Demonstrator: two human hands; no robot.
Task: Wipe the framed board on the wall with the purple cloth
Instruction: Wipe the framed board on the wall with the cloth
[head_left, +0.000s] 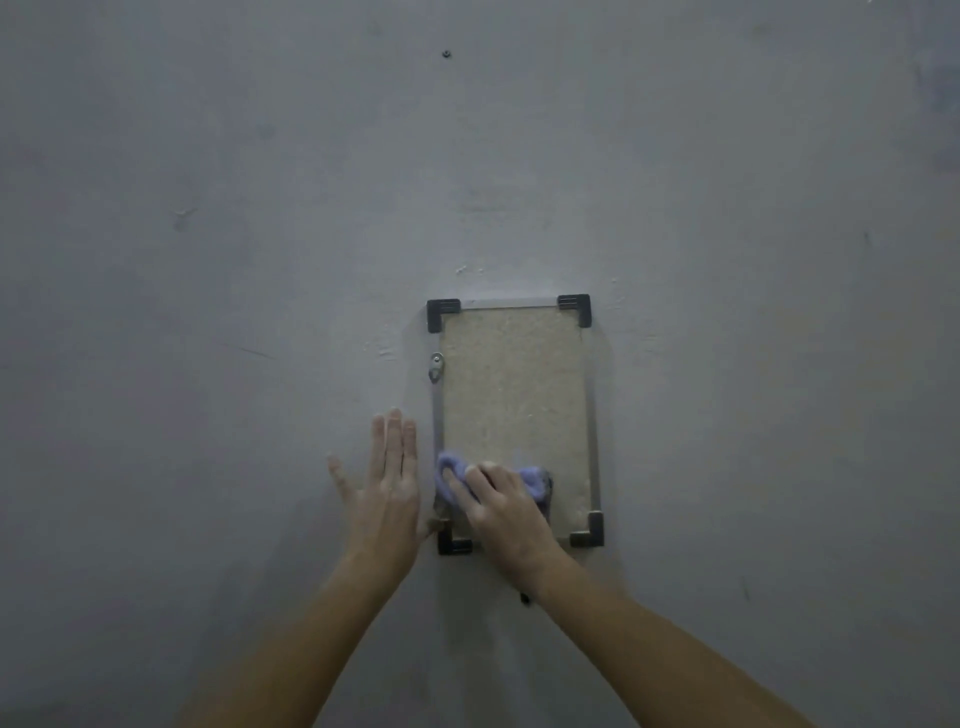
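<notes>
A framed board (511, 384) hangs upright on the grey wall; it has a tan panel, a thin metal frame and black corner pieces. My right hand (498, 512) presses a bunched purple cloth (532, 478) onto the board's lower left part, fingers curled over the cloth. Bits of cloth stick out left and right of the hand. My left hand (387, 483) lies flat on the wall just left of the frame's lower left edge, fingers straight and pointing up.
A small metal hanger (436, 366) sits on the frame's left rail. A dark screw or nail (445, 53) is in the wall high above. A small dark thing (524, 597) shows under my right wrist. Bare grey wall (208, 260) surrounds the board.
</notes>
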